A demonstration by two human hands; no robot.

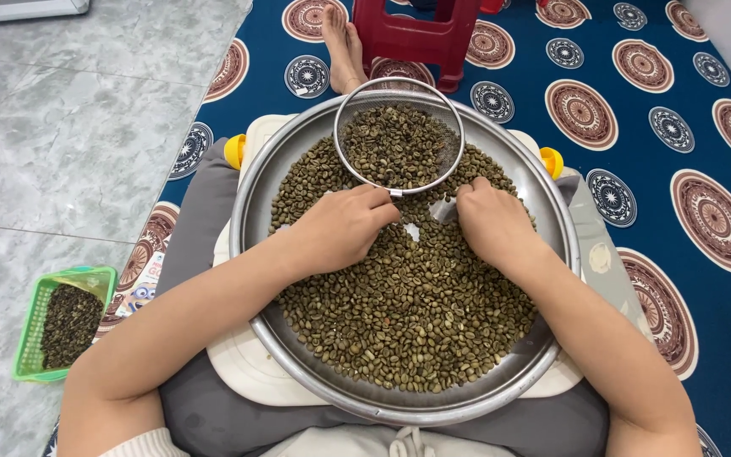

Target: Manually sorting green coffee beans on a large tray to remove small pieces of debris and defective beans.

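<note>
the green coffee beans (408, 313) fill the big round metal tray (251, 211) on my lap, a thick layer spread from rim to rim, thinned to bare metal at one small patch between my hands. my left hand (340, 228) lies palm down on the beans just left of that patch, fingers curled loosely inward and touching the beans; whether it pinches any i cannot tell. my right hand (492, 222) rests on the beans just right of the patch, fingers bent down into the layer, also with no grip i can make out. just beyond both hands, a round wire sieve (450, 135) sits in the far part of the tray, holding its own heap of beans, its rim almost touching my left fingertips.

the tray rests on a cream board (247, 364) with yellow knobs at the far corners, over a grey cushion (205, 211). to my left on the grey tile floor, well apart, a small green plastic basket (40, 296) holds darker beans. beside it, a printed packet with a cartoon picture (141, 288) peeks out from under the cushion. a red stool (416, 38) stands ahead on the blue patterned mat (687, 152).
</note>
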